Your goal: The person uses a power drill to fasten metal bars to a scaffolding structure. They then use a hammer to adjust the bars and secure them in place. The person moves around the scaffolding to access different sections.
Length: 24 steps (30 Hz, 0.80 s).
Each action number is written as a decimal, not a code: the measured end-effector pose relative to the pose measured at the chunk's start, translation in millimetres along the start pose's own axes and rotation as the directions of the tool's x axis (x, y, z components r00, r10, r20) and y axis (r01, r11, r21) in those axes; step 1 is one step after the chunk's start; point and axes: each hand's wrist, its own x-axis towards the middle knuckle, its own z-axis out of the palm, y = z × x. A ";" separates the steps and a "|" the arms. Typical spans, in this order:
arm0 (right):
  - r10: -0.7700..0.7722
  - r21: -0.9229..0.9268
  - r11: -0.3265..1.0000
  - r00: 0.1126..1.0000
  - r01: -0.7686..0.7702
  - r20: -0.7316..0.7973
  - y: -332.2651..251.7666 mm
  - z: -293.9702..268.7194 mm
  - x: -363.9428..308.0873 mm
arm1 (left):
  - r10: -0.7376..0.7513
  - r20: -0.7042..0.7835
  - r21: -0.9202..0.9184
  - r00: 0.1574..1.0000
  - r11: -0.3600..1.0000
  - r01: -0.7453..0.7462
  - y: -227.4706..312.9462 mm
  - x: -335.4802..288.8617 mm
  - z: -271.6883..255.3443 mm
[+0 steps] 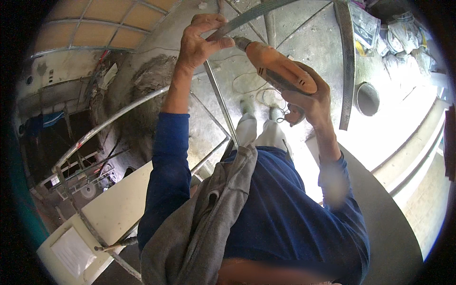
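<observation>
The left hand (195,45) pinches a metal strip (251,15)'s end beside a drill (279,67) clasped in the right hand (313,99), where a skid could gouge the thumb (222,44).

Left arm (170,142) outstretched, left hand (195,45) pinching, right arm (335,173) reaching forward, right hand (317,102) gripping

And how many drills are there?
1. The orange drill is in the right hand, its front end pointing at the left hand, which holds the end of a metal strip. Others could be hidden in the dark corners.
</observation>
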 end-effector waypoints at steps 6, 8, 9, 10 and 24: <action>-0.094 0.068 0.993 0.994 0.098 -0.061 -2.6 4.0 2.6 | 0.160 0.024 0.377 0.987 0.913 -0.157 13.1 0.6 -4.9; -0.098 0.049 0.994 0.993 0.102 -0.067 -3.7 3.7 3.8 | 0.209 0.033 0.479 0.977 0.855 -0.199 16.6 0.2 -4.1; -0.115 0.048 0.992 0.991 0.118 -0.064 -4.2 3.9 4.7 | 0.179 0.019 0.433 0.984 0.885 -0.170 17.8 0.6 -3.0; -0.134 0.038 0.990 0.988 0.137 -0.070 -4.5 3.8 5.5 | 0.148 0.006 0.386 0.989 0.912 -0.139 19.4 0.0 -1.2; -0.093 0.123 0.988 0.995 0.098 -0.048 -2.8 19.4 9.7 | -0.554 -0.373 0.215 0.744 0.728 0.650 61.9 -89.6 32.8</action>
